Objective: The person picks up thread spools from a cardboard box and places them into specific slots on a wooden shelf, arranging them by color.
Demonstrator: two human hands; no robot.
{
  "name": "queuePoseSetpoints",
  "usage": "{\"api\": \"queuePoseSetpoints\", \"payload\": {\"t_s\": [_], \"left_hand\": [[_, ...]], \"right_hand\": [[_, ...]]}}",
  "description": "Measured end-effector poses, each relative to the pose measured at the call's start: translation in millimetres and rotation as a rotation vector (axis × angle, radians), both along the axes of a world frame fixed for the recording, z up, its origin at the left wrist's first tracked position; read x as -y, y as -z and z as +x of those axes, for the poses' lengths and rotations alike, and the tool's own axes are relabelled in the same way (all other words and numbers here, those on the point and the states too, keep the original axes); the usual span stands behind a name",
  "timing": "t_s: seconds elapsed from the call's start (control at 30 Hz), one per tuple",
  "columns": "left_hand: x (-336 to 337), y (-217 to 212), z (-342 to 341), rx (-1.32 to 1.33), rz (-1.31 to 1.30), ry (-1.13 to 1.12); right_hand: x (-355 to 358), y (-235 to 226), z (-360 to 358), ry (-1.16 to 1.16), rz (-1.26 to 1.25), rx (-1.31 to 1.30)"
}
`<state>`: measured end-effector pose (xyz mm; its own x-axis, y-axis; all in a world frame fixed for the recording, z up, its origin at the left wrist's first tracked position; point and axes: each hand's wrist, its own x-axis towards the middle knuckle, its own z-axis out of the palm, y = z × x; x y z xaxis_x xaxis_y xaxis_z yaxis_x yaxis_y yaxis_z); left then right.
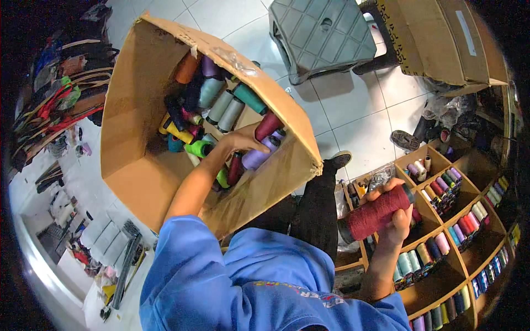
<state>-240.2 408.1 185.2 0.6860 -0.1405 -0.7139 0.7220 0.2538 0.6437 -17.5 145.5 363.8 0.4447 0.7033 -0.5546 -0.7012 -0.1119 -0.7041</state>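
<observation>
Right hand grips 1 maroon thread cone near the compartmented wooden shelf. Left hand inside cardboard box, at 1 lavender cone; grip cannot be told. Floor: pale tile, dark joints; 1 grey stool stands beyond the box.

The left hand was inside the cardboard box, at a purple spool. Right of the box, the right hand gripped a large maroon spool.

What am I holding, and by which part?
Your right hand holds a maroon thread spool around its windings; your left hand touches a lavender spool, grip unclear.
</observation>
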Motion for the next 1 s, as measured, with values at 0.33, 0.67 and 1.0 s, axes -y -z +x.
{"api": "queuePoseSetpoints", "payload": {"t_s": [0.33, 0.67, 1.0], "left_hand": [[1, 10, -59, 0.064, 0.063, -0.33], [-39, -103, -100, 0.39, -0.243, -0.953], [-28, -114, -83, 0.762, -0.188, -1.115]], "right_hand": [[-6, -1, 11, 0.029, 0.122, -0.008], [-7, 0, 9, 0.001, 0.168, -0.032], [-125, -49, -51, -0.351, 0.182, 0.075]]}}
